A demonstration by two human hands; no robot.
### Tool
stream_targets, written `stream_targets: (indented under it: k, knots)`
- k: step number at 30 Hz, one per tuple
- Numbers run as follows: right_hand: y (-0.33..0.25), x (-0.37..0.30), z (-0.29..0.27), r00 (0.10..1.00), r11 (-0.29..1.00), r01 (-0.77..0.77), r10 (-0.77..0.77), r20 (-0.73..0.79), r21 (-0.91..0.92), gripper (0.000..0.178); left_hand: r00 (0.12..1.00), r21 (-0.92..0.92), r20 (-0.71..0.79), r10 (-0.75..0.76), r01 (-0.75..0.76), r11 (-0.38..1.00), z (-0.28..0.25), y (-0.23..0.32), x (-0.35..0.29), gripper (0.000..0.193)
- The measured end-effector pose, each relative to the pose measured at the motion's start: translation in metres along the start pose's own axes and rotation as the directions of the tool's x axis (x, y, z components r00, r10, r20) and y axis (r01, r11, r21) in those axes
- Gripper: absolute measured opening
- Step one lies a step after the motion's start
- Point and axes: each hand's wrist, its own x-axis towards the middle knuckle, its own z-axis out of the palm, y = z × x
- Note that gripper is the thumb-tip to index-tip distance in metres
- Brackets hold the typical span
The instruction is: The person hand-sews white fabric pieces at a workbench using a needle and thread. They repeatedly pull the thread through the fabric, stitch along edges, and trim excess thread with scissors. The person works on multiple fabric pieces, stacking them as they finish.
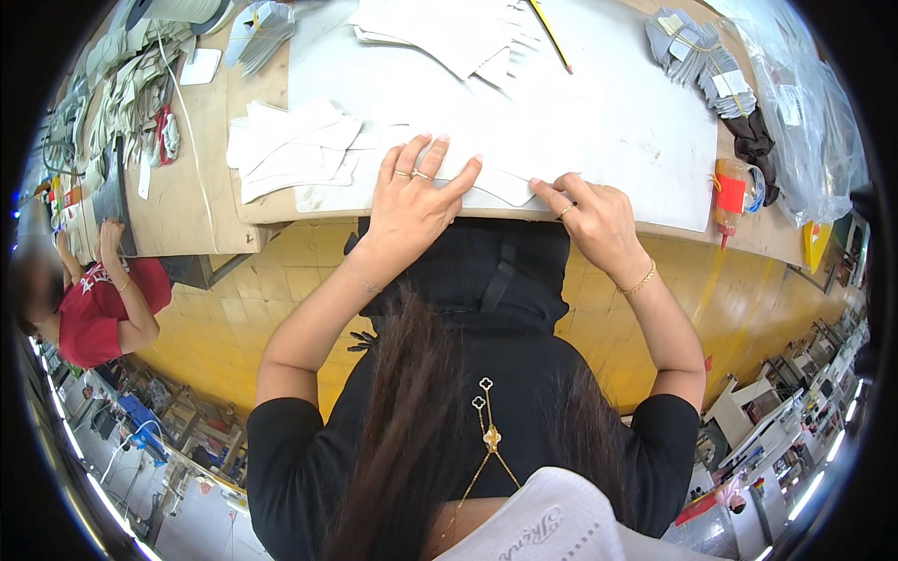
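Observation:
A thin white cut piece [505, 188] lies at the near edge of the table, between my two hands. My left hand [412, 201] rests on it from the left, palm down, its fingers stretched out and spread. With bent fingers, my right hand [599, 222] pinches the piece at its right corner. The part under my left hand is hidden. Beside that hand lies a loose pile of similar white pieces [292, 150]. Farther back is a larger stack of white sheets [430, 33].
A pencil [552, 37] lies at the back. To the right are grey bundled pieces [697, 61], a red-labelled bottle [730, 198] and a clear plastic bag [800, 112]. Fabric strips [131, 89] and red-handled scissors [166, 136] lie left. A co-worker in red [103, 313] sits at far left.

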Motion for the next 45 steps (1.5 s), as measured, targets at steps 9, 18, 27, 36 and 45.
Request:
stream_targets:
  k: [9, 18, 27, 36, 45]
  knots:
    - [0.003, -0.002, 0.004, 1.000, 1.000, -0.006, 0.005, -0.017, -0.020, 0.034, 1.000, 0.068, 0.027, 0.004, -0.006, 0.998, 0.002, 0.011, 0.002, 0.053]
    - [-0.001, 0.000, -0.002, 0.995, 0.998, -0.029, 0.034, 0.096, -0.058, 0.037, 0.998, 0.075, 0.050, -0.024, 0.020, 0.997, -0.008, 0.020, 0.006, 0.051]
    - [-0.015, -0.002, -0.011, 0.874, 0.817, -0.485, 0.458, 0.162, 0.311, 0.037, 0.976, -0.106, 0.088, 0.200, -0.190, 0.976, -0.004, 0.036, 0.027, 0.042]
    - [-0.020, 0.005, -0.008, 0.626, 0.418, -0.734, 0.721, 0.296, 0.535, 0.021, 0.962, -0.164, 0.098, 0.254, -0.237, 0.958, -0.004, 0.038, 0.037, 0.049]
    - [-0.047, 0.006, 0.009, 0.785, 0.813, -0.563, 0.582, -0.215, 0.146, 0.016, 0.973, -0.272, 0.175, 0.148, -0.097, 0.958, -0.001, 0.041, 0.046, 0.036]
